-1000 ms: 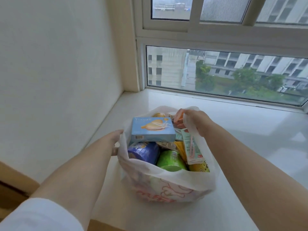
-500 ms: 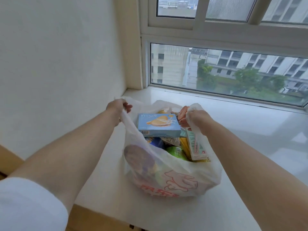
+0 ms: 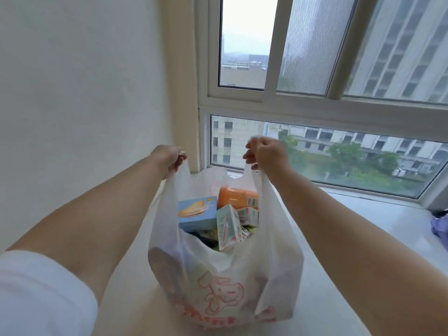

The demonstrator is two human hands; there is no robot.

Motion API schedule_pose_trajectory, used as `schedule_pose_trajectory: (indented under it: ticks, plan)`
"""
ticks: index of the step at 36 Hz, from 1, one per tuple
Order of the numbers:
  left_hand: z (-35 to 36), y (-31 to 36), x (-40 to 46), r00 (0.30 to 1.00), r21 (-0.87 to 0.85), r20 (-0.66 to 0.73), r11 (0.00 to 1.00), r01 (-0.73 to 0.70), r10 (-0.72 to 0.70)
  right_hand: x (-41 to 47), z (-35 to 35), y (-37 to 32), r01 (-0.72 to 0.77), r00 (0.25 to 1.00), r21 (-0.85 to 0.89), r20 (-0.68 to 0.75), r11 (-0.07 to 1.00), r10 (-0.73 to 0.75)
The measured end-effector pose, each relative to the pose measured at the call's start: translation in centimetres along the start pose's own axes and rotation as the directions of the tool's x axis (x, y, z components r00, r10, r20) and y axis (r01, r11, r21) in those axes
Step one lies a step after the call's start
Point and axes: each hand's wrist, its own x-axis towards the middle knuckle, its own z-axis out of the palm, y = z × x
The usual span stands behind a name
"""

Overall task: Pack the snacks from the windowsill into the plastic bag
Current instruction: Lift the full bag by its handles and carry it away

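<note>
Spanning the upper right of the frame, the window now fills far more of the view than a second ago, since the camera has tipped upward. Below it, the pale windowsill runs along the right side and shows no loose snacks, only a purple object at the far right edge. At lower centre, the plastic bag has been drawn up taller; a second ago it sat slumped and wide on the sill. Inside show a blue box, an orange packet and a green carton. At mid-frame, the left hand and right hand are each closed around a bag handle, raised well above their earlier positions. Packing therefore looks finished, with the bag gathered for lifting.
</note>
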Motion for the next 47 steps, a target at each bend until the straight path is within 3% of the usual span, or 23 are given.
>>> schedule_pose_trajectory:
  ticks: [4, 10, 12, 17, 21, 24, 26, 29, 32, 34, 36, 40, 43, 47]
  plan:
    - [2.0, 0.2, -0.9, 0.994, -0.111, 0.064, 0.991, -0.077, 0.085, 0.9, -3.2, 2.0, -0.029, 0.994, -0.044, -0.111, 0.999, 0.024]
    - [4.3, 2.3, -1.7, 0.936, -0.193, 0.105, 0.930, -0.314, 0.337, 1.3, -6.3, 3.0, 0.043, 0.976, -0.056, -0.210, 0.998, -0.054]
    - [4.5, 1.0, -1.4, 0.933, -0.148, 0.134, 0.937, -0.315, 0.335, 1.3, -7.7, 4.3, -0.003, 0.975, -0.116, -0.222, 0.993, -0.023]
    - [6.2, -0.9, -1.2, 0.965, -0.130, 0.159, 0.973, -0.188, 0.208, -0.2, -8.5, 8.9, -0.287, 0.955, -0.024, -0.090, 0.958, 0.284]
    - [8.6, -0.2, -2.4, 0.939, 0.037, 0.243, 0.965, -0.258, 0.242, -0.7, -9.1, 10.1, -0.306, 0.948, 0.056, -0.079, 0.950, 0.310]
    - [9.1, -0.5, -2.4, 0.938, 0.032, 0.258, 0.968, -0.250, 0.233, -0.7, -9.9, 10.3, -0.311, 0.942, 0.096, -0.103, 0.946, 0.320]
    - [8.9, -0.7, -2.1, 0.942, 0.007, 0.245, 0.971, -0.238, 0.229, -0.7, -10.6, 10.9, -0.280, 0.949, -0.177, -0.202, 0.944, 0.244]
    - [8.6, -0.7, -1.7, 0.947, -0.003, 0.226, 0.972, -0.235, 0.230, -1.2, -12.1, 11.4, -0.252, 0.943, -0.690, -0.332, 0.679, 0.013]
    - [8.5, -0.5, -1.7, 0.947, -0.008, 0.227, 0.973, -0.231, 0.227, -1.5, -13.3, 11.9, -0.305, 0.904, -0.774, -0.419, 0.554, -0.088]
    - [8.7, -0.4, -1.9, 0.948, -0.014, 0.233, 0.975, -0.222, 0.219, -1.5, -13.3, 12.1, -0.378, 0.875, -0.706, -0.485, 0.600, -0.019]
    - [9.1, -0.4, -2.0, 0.948, -0.014, 0.231, 0.975, -0.221, 0.219, -0.9, -13.3, 12.2, -0.461, 0.854, -0.591, -0.499, 0.662, 0.149]
    - [10.0, -0.7, -2.4, 0.947, -0.037, 0.242, 0.977, -0.211, 0.213, -0.1, -13.3, 11.1, -0.507, 0.852, -0.382, -0.358, 0.773, 0.382]
    - [10.3, -0.7, -2.6, 0.949, -0.062, 0.246, 0.980, -0.189, 0.199, -0.8, -13.5, 10.0, -0.508, 0.852, -0.209, -0.266, 0.835, 0.452]
    - [10.2, -0.8, -2.8, 0.946, -0.089, 0.261, 0.981, -0.174, 0.192, -1.2, -13.6, 9.3, -0.460, 0.878, 0.172, -0.058, 0.871, 0.475]
